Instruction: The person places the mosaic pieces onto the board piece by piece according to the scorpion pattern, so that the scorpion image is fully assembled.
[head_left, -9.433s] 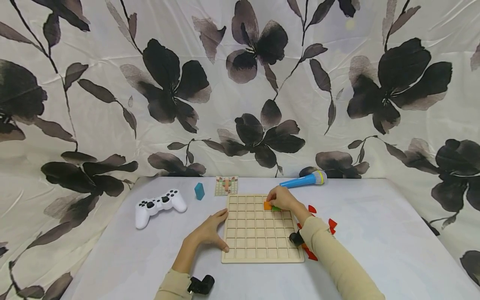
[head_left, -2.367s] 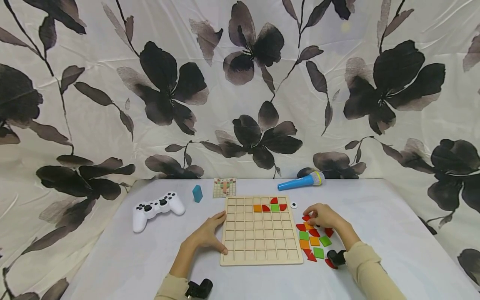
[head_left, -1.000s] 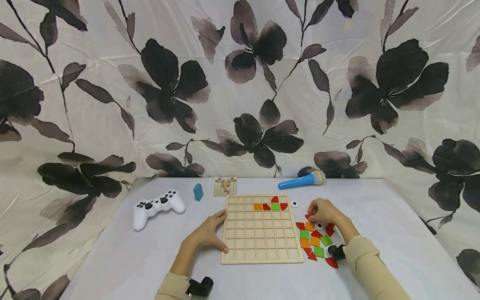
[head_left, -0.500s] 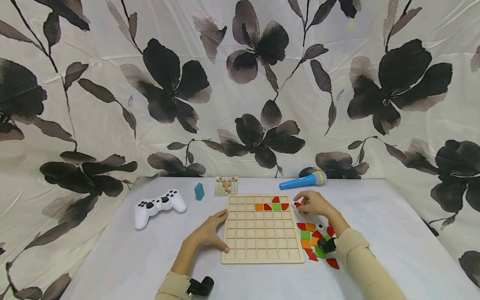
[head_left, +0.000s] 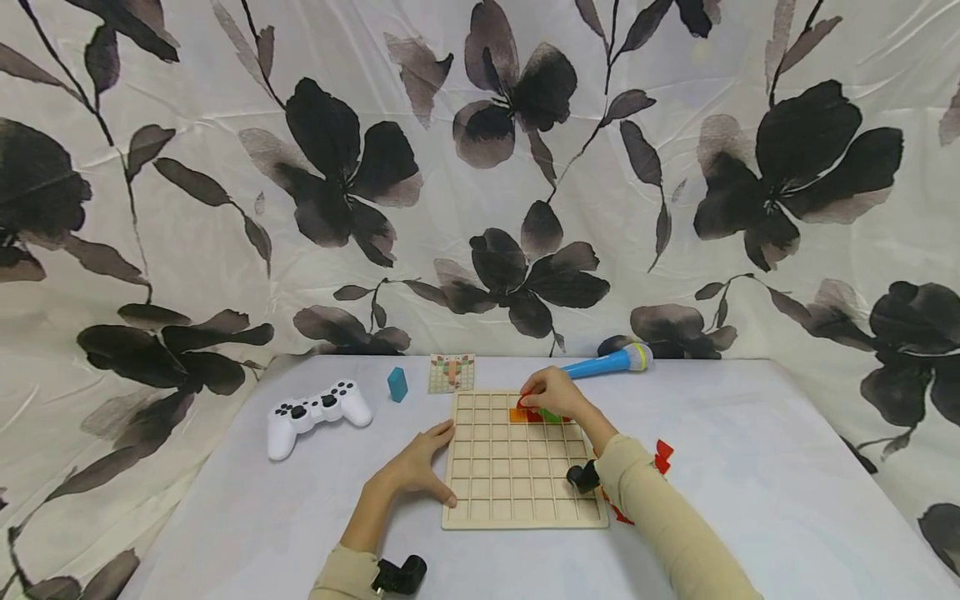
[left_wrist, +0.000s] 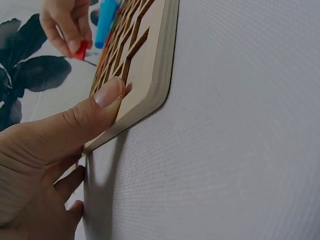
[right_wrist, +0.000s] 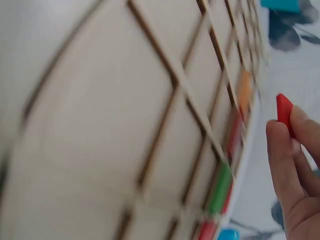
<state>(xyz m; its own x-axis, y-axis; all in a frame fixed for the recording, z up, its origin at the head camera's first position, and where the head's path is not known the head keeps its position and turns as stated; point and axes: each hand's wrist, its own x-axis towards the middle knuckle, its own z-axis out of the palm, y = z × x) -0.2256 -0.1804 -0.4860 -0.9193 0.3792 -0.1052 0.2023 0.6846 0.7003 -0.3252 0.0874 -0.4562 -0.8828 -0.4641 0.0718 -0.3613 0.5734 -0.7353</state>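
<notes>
A wooden grid board (head_left: 517,479) lies on the white table. My left hand (head_left: 417,461) rests against its left edge, fingers spread, the thumb touching the near corner; the left wrist view shows that thumb (left_wrist: 102,102) on the rim. Above the board's far side, my right hand (head_left: 561,393) pinches a small red tile (right_wrist: 284,112) between thumb and fingers; its full outline is hidden. Beneath that hand, an orange tile (head_left: 517,415), a red tile (right_wrist: 234,134) and a green tile (right_wrist: 220,187) sit in neighbouring cells. Other red bits there are partly covered.
A white game controller (head_left: 318,417) and a teal block (head_left: 397,384) lie left of the board. Behind it are a pattern card (head_left: 452,373) and a blue toy microphone (head_left: 609,363). Loose red tiles (head_left: 662,456) lie to the right, others hidden by my right sleeve.
My right hand has picked a red tile from the loose pieces and carried it left over the board's far rows. The left hand stays at the board's edge.
</notes>
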